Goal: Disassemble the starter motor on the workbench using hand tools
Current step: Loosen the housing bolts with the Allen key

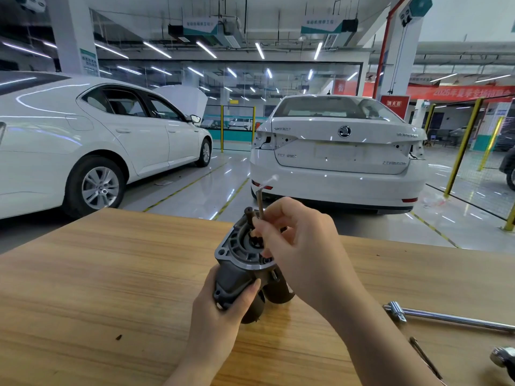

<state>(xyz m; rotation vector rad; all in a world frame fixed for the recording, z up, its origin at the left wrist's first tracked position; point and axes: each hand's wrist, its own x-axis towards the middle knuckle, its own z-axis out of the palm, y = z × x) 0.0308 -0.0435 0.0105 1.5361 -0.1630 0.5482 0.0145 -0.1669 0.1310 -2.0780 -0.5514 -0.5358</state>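
Observation:
A dark grey starter motor (pixel 239 263) stands tilted on the wooden workbench (pixel 111 274), its flanged nose end facing up. My left hand (pixel 223 307) grips the motor's lower body from the near side. My right hand (pixel 292 238) pinches a thin dark hex key (pixel 260 203) that stands almost upright over the motor's flange. The key's lower tip is hidden behind my fingers.
A long chrome socket bar (pixel 451 319) lies on the bench at the right. A thin dark rod (pixel 425 358) and a chrome part (pixel 503 358) sit near the right front edge. Beyond the bench stand two white cars (pixel 337 151) on a glossy floor.

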